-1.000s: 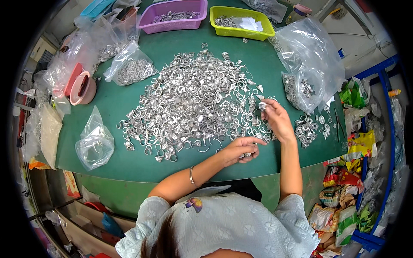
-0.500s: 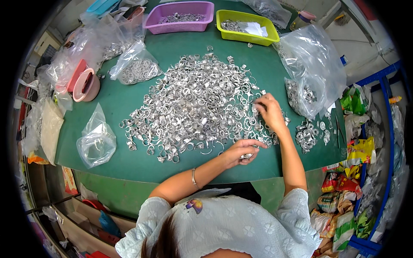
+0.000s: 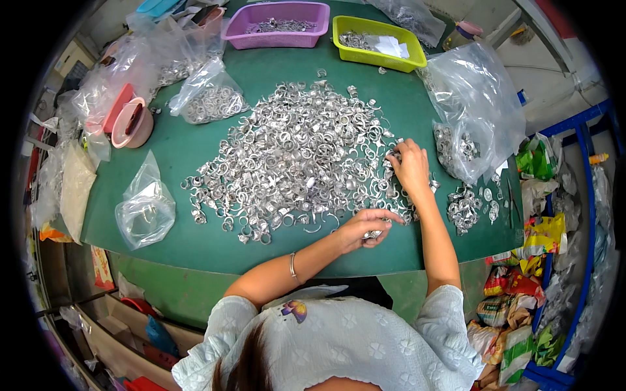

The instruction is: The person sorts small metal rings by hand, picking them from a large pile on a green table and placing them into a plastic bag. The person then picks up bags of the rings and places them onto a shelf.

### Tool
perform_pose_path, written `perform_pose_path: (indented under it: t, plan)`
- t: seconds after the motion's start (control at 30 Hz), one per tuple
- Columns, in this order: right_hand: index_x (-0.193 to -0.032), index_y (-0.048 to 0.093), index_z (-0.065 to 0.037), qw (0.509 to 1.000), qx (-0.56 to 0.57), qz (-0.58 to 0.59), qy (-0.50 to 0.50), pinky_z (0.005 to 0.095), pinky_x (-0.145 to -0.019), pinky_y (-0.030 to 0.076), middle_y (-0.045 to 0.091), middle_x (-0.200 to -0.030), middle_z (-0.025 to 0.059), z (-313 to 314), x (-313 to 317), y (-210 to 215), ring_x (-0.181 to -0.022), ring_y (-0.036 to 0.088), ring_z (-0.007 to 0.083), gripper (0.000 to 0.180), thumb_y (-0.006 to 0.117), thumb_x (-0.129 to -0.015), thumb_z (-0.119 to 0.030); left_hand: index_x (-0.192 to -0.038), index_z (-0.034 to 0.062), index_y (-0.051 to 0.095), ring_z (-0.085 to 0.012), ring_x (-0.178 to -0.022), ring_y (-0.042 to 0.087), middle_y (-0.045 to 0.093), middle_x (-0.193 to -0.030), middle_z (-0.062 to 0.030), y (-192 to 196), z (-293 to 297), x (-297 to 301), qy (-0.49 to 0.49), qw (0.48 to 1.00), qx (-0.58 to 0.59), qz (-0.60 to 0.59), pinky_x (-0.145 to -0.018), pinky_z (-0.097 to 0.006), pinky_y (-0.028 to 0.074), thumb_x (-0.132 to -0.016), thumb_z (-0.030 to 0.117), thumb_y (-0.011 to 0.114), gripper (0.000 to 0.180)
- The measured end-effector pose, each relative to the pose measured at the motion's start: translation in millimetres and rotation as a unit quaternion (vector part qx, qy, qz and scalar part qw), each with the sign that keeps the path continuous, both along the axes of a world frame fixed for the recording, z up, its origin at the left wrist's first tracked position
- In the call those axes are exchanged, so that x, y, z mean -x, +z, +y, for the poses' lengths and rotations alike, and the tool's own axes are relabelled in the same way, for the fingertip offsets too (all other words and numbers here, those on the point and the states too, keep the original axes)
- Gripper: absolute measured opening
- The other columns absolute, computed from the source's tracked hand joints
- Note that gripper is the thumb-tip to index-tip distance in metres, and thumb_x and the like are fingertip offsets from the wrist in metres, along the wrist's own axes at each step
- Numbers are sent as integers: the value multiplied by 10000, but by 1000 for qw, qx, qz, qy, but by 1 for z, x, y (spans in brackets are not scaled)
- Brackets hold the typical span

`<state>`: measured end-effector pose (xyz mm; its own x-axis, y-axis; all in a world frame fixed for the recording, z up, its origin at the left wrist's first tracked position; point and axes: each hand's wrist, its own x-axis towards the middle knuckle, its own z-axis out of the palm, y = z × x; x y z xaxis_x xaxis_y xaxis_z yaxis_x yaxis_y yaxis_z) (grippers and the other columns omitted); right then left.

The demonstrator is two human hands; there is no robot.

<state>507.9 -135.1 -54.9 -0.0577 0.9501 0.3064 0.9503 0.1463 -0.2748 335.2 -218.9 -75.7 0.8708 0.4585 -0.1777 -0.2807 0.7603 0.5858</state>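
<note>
A large heap of silver-coloured metal rings is spread over the middle of the green table. My left hand is near the heap's lower right edge, its index finger stretched to the right and its other fingers curled around a few rings. At the heap's right edge, my right hand reaches down among the rings, fingers bent and drawn together. What its fingertips pinch, if anything, is too small to tell. A smaller pile of silver pieces lies to the right of my right hand.
Purple and yellow-green baskets with metal pieces stand at the back. A plastic bag of rings lies back left, a big clear bag at right. Nearer left are a pink bowl and a clear bag. Tweezers lie far right.
My right hand has turned slightly and its fingers have moved a little upward along the heap's right edge. My left hand stays nearly still, with the rings in it.
</note>
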Motion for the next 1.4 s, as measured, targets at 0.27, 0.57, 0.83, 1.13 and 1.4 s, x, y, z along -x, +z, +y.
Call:
perform_pose_path:
  t: [0.27,0.57,0.83,1.13,1.4]
  plan:
    - [-895,635,-17,838,257,475,76,211,-655,395,580,-840,-18,-35,-3,38,-732,505,71,164,607,-854,-173,-1247,52,475,-107,-573,466,519,-738,-53,9,1,3,89,986,126,-56,-462,-225,331,-948,418,381,481]
    - [-965,595,8,982,-17,179,57,365,-651,441,565,-831,153,29,12,2,-741,562,288,237,647,-786,-138,-1238,69,483,-102,-746,500,546,-963,-39,-11,0,-1,70,996,-6,-58,-529,-200,350,-894,221,553,383]
    - [-843,601,4,973,135,144,119,397,-638,448,577,-765,157,33,13,17,-703,568,324,154,651,-746,-104,-1229,68,506,-77,-791,486,529,-1020,-17,-9,-1,0,169,982,-76,-24,-554,-190,361,-851,129,614,398]
    - [-853,585,-11,990,-10,8,139,408,-692,424,590,-850,133,40,55,2,-753,553,341,286,707,-736,-242,-1087,26,549,-70,-513,375,482,-734,-30,-5,8,7,123,991,29,-49,-412,-193,280,-939,226,474,260]
    - [-883,607,-14,913,224,253,229,282,-596,399,538,-726,86,4,23,52,-662,498,156,255,709,-721,-182,-1320,117,386,-119,-653,501,549,-932,-39,11,11,11,260,957,109,-60,-453,-192,338,-955,420,346,476]
